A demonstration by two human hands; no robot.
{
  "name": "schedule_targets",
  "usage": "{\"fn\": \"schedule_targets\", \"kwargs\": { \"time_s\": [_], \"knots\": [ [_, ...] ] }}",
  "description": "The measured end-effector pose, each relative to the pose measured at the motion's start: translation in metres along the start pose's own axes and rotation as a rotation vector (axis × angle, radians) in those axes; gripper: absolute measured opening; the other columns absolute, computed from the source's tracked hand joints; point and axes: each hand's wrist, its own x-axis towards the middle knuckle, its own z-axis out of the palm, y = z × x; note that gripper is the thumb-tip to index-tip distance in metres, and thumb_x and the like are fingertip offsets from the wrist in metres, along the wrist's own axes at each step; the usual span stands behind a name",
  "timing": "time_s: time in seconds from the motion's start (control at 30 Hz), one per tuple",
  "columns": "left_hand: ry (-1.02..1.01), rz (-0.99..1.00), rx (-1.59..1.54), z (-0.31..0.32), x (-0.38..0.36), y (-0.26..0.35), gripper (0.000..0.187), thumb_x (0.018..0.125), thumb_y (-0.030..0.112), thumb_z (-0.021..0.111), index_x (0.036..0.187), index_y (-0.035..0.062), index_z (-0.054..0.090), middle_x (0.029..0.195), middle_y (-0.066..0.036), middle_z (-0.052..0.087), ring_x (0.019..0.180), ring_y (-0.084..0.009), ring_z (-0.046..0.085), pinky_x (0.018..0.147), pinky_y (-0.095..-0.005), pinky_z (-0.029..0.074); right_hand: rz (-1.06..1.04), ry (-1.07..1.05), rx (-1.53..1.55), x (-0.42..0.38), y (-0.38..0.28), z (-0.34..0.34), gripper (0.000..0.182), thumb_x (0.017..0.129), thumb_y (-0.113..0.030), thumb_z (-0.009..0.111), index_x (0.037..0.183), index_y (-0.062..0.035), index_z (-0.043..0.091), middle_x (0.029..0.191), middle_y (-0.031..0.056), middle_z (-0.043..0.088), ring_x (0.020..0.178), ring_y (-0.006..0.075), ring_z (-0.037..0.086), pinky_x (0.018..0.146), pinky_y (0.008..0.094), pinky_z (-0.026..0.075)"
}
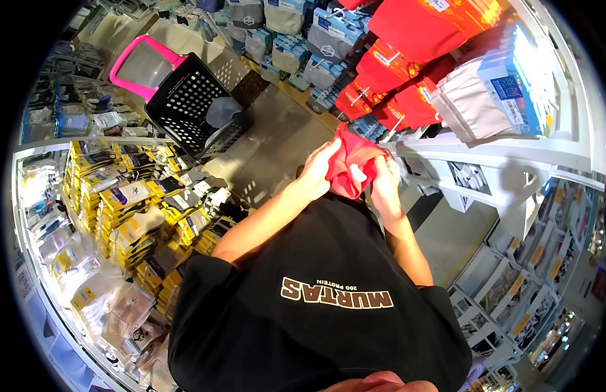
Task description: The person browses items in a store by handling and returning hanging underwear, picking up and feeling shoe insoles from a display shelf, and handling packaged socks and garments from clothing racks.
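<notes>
A red cloth garment (351, 159), bunched up with a small white patch like a label, is held up in front of my chest. My left hand (319, 168) pinches its left side, fingers closed on the fabric. On the opposite side, my right hand (385, 179) grips the cloth between thumb and fingers. The folds hide what kind of garment it is. Just beyond my hands hang red packaged garments (389, 65) on a rack, beside a pale pink garment in a blue package (470, 98).
A black perforated shopping basket (188, 98) with a pink handle (143, 46) stands ahead left, a grey item (223, 112) inside. Packed yellow-labelled goods (126, 196) fill the left shelves. Blue-grey packages (326, 49) hang ahead. A white display shelf (460, 160) juts out at right.
</notes>
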Motion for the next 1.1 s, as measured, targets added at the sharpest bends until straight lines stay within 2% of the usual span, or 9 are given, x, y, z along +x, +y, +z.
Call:
{"fn": "schedule_targets", "kwargs": {
  "time_s": [0.13,0.3,0.33,0.43,0.6,0.73,0.83,0.9,1.1],
  "knots": [
    [-0.004,-0.067,-0.082,-0.003,0.001,0.002,0.039,0.099,0.036,0.056,0.124,0.0051,0.056,0.121,-0.011,0.064,0.108,-0.0228,0.063,0.095,-0.0389,0.051,0.146,0.035,0.213,-0.003,-0.015,0.013,0.024,0.1,-0.011,0.046,0.11,0.0053,0.06,0.105,0.0134,0.067,0.09,0.0213,0.068,0.079,0.0337,0.059],
    [0.036,-0.107,-0.089,0.001,-0.002,0.009,0.041,0.097,0.043,0.059,0.114,0.0058,0.059,0.112,-0.008,0.065,0.097,-0.02,0.065,0.084,-0.0369,0.055,0.129,-0.208,-0.434,-0.012,-0.008,0.011,0.024,0.097,-0.014,0.059,0.115,0.001,0.064,0.107,0.0109,0.065,0.094,0.0214,0.064,0.085,0.0302,0.051],
    [0.001,-0.122,-0.084,-0.002,-0.001,0.009,0.04,0.097,0.044,0.059,0.112,0.0068,0.059,0.109,-0.007,0.065,0.095,-0.0193,0.064,0.081,-0.0365,0.055,-0.421,-0.402,-0.625,-0.013,-0.009,0.019,0.039,0.089,-0.019,0.07,0.121,0.0021,0.061,0.119,0.0173,0.06,0.11,0.0278,0.058,0.097,0.0358,0.045],
    [-0.082,-0.173,-0.079,-0.003,0.001,0.013,0.03,0.095,0.04,0.063,0.103,0.0118,0.058,0.096,-0.002,0.062,0.086,-0.0151,0.063,0.071,-0.0325,0.054,-0.499,-0.577,-1.013,-0.024,-0.021,0.025,0.062,0.081,-0.031,0.078,0.131,-0.0007,0.058,0.142,0.0204,0.044,0.131,0.0382,0.04,0.108,0.0421,0.037],
    [0.016,-0.01,0.137,-0.005,-0.003,0.002,0.012,0.098,0.019,0.06,0.107,0.0117,0.057,0.095,0.001,0.06,0.086,-0.0103,0.06,0.075,-0.0277,0.051,-0.155,-0.308,-0.308,-0.003,0.006,-0.008,0.024,0.096,-0.015,0.061,0.112,0.002,0.067,0.126,0.0115,0.059,0.114,0.0201,0.058,0.096,0.0327,0.047],
    [-0.017,-0.016,0.108,0.014,-0.013,0.007,0.029,0.099,0.022,0.059,0.123,0.0077,0.053,0.107,-0.004,0.063,0.098,-0.0157,0.063,0.083,-0.0318,0.053,0.135,0.162,-0.115,0.014,0.012,-0.032,0.044,0.096,-0.034,0.063,0.123,-0.0002,0.059,0.106,0.0082,0.066,0.09,0.0157,0.062,0.079,0.0292,0.051],
    [-0.296,-0.093,0.092,0.017,-0.016,0.014,0.037,0.1,0.023,0.056,0.132,0.0041,0.049,0.118,-0.009,0.063,0.107,-0.0196,0.063,0.091,-0.0353,0.053,0.446,-0.042,0.363,0.023,0.06,-0.069,0.052,0.094,-0.042,0.063,0.129,-0.0046,0.054,0.11,0.0072,0.064,0.096,0.0172,0.062,0.082,0.0335,0.052],
    [-0.364,-0.139,0.119,0.028,-0.022,0.019,0.037,0.1,0.023,0.056,0.131,0.0027,0.05,0.123,-0.01,0.062,0.111,-0.0199,0.062,0.093,-0.0357,0.052,0.476,-0.252,0.584,0.018,0.061,-0.066,0.048,0.096,-0.041,0.058,0.131,-0.0087,0.053,0.119,0.0103,0.064,0.105,0.0224,0.063,0.089,0.0396,0.052],
    [-0.137,0.036,0.479,-0.004,0.0,-0.005,0.036,0.095,0.03,0.066,0.117,0.0035,0.057,0.103,-0.005,0.065,0.1,-0.0116,0.059,0.085,-0.0282,0.049,0.001,-0.137,0.359,0.02,0.002,-0.056,0.053,0.096,-0.034,0.061,0.137,-0.0031,0.048,0.134,0.0092,0.057,0.126,0.0243,0.052,0.108,0.0438,0.04]
  ]
}}
